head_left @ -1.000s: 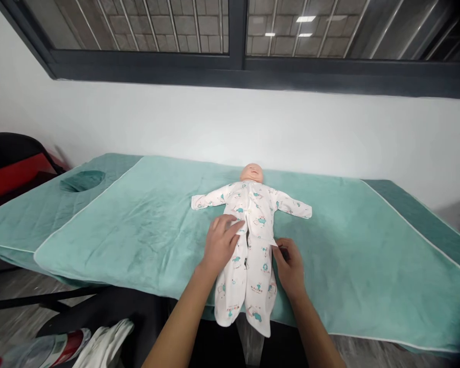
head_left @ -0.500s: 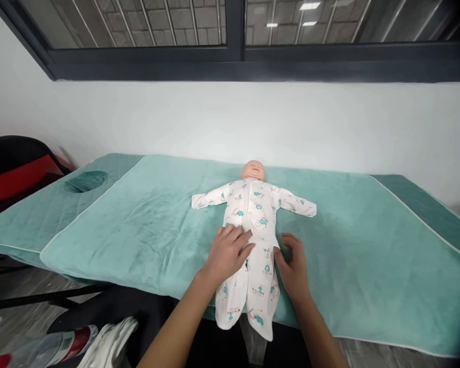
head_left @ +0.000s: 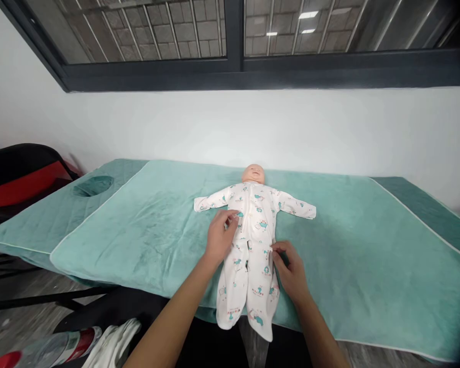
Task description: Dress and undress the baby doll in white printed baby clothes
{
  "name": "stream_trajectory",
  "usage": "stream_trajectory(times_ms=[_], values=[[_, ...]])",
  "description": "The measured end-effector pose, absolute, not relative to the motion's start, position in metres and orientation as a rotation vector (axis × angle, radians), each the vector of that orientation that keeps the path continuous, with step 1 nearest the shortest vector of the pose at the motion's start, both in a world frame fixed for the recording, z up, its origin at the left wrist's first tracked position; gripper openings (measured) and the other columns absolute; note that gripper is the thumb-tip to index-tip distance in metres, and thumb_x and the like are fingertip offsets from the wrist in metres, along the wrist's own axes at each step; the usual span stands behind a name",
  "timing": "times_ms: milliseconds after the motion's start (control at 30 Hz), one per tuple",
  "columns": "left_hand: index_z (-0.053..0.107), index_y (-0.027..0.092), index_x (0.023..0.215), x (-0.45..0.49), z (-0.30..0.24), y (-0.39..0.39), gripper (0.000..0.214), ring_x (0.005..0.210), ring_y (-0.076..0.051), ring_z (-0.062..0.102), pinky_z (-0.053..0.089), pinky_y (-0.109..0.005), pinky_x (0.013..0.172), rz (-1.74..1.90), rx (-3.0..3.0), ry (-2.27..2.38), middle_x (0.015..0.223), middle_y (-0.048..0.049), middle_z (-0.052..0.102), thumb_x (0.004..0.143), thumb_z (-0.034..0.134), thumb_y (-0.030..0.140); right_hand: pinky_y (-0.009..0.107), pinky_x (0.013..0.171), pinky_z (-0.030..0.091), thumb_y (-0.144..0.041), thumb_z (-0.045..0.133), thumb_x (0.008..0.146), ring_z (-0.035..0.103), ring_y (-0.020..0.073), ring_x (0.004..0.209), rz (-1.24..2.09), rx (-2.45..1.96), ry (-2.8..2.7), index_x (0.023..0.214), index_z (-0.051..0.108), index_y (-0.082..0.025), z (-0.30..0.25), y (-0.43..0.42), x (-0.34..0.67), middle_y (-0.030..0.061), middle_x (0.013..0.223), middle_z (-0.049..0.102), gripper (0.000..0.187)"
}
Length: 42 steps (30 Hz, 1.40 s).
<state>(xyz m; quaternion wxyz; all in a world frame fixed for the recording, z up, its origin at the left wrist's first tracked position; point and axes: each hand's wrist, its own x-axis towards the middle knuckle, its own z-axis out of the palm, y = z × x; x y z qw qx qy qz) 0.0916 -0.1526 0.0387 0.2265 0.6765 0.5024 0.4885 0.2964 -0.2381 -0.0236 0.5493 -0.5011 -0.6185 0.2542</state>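
Note:
A baby doll lies on its back on a teal towel, arms spread, dressed in a white printed sleepsuit. My left hand rests on the suit's left side at the waist, fingers curled and pinching the fabric. My right hand lies at the suit's right hip, fingertips pinched on the cloth edge. The suit's legs hang over the table's near edge.
The towel covers a teal massage table with a face hole at the left, against a white wall. A black and red chair stands at the left. A bottle and white cloth lie low at the left.
My left hand slid up from the doll's hip to its waist and curled its fingers. My right hand closed from flat to a pinch at the hip.

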Motion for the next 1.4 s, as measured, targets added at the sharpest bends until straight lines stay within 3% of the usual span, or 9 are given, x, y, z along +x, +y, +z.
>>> stream_trajectory(times_ms=[100,233,333,467,567,733,967,1100,1400], values=[[0.065,0.025,0.118,0.099,0.04,-0.12,0.028,0.115,-0.023,0.052,0.041,-0.037,0.098,1.353,2.043,1.429,0.118,-0.0077,0.057,0.091,0.058,0.03,0.031,0.071,0.041,-0.036,0.05,0.097,0.053,0.0171,0.075,0.738,-1.269,-1.41,0.083,0.057,-0.021,-0.017,-0.23,0.301,-0.0002,0.078,0.057,0.021],[0.06,0.021,0.098,0.097,0.025,-0.092,0.015,0.092,-0.021,0.056,0.045,-0.036,0.088,1.279,1.912,1.51,0.095,-0.005,0.059,0.093,0.052,0.033,0.029,0.061,0.036,-0.046,0.048,0.097,0.046,0.0151,0.062,0.848,-1.351,-1.52,0.068,0.049,-0.021,-0.005,-0.189,0.319,-0.0031,0.062,0.048,0.039],[0.053,0.021,0.088,0.084,0.005,-0.09,0.017,0.079,-0.019,0.055,0.045,-0.033,0.076,1.234,1.74,1.499,0.083,-0.0021,0.059,0.095,0.045,0.035,0.03,0.065,0.039,-0.045,0.052,0.094,0.05,0.0167,0.068,0.587,-1.38,-1.49,0.078,0.055,-0.021,0.004,-0.146,0.33,-0.0016,0.07,0.054,0.028],[0.055,0.021,0.088,0.072,-0.013,-0.096,0.014,0.082,-0.021,0.059,0.045,-0.033,0.073,1.102,1.758,1.463,0.091,-0.0042,0.067,0.092,0.047,0.031,0.034,0.08,0.045,-0.038,0.05,0.093,0.056,0.021,0.09,0.299,-1.334,-1.523,0.099,0.057,-0.021,0.001,-0.105,0.329,0.0057,0.098,0.059,0.019],[0.059,0.021,0.095,0.072,-0.019,-0.096,0.015,0.089,-0.024,0.062,0.045,-0.036,0.078,1.087,1.761,1.463,0.1,-0.0063,0.07,0.092,0.048,0.03,0.039,0.087,0.044,-0.035,0.043,0.095,0.055,0.0239,0.096,0.312,-1.417,-1.572,0.094,0.057,-0.022,-0.012,-0.097,0.33,0.0077,0.1,0.059,0.019],[0.06,0.02,0.108,0.078,-0.02,-0.091,0.026,0.095,-0.021,0.062,0.047,-0.034,0.084,1.257,1.55,1.404,0.104,-0.006,0.069,0.092,0.051,0.038,0.038,0.083,0.045,-0.026,0.044,0.087,0.057,0.0228,0.092,0.411,-1.502,-1.595,0.088,0.058,-0.022,-0.028,-0.095,0.337,0.0063,0.099,0.061,0.014],[0.06,0.021,0.109,0.068,-0.008,-0.096,0.037,0.056,-0.011,0.051,0.038,-0.022,0.054,1.203,1.182,1.17,0.067,0.0047,0.059,0.08,0.068,0.041,0.037,0.085,0.043,-0.02,0.046,0.086,0.055,0.0242,0.096,0.202,-1.443,-2.006,0.091,0.059,-0.021,-0.021,-0.091,0.374,0.0081,0.1,0.062,0.014],[0.06,0.02,0.101,0.063,-0.004,-0.097,0.037,0.052,-0.009,0.049,0.037,-0.022,0.051,1.349,0.94,1.12,0.064,0.0064,0.055,0.07,0.074,0.033,0.035,0.082,0.044,-0.026,0.047,0.087,0.057,0.0216,0.089,0.132,-1.574,-1.783,0.088,0.06,-0.021,-0.021,-0.094,0.412,0.0067,0.096,0.064,0.014],[0.059,0.021,0.098,0.053,-0.008,-0.085,0.025,0.057,-0.013,0.05,0.04,-0.025,0.056,1.419,1.119,1.383,0.066,0.0044,0.052,0.074,0.06,0.029,0.036,0.079,0.044,-0.048,0.053,0.085,0.058,0.0239,0.087,0.044,-1.987,-1.24,0.093,0.064,-0.017,-0.025,-0.1,0.451,0.0128,0.101,0.065,0.033]])
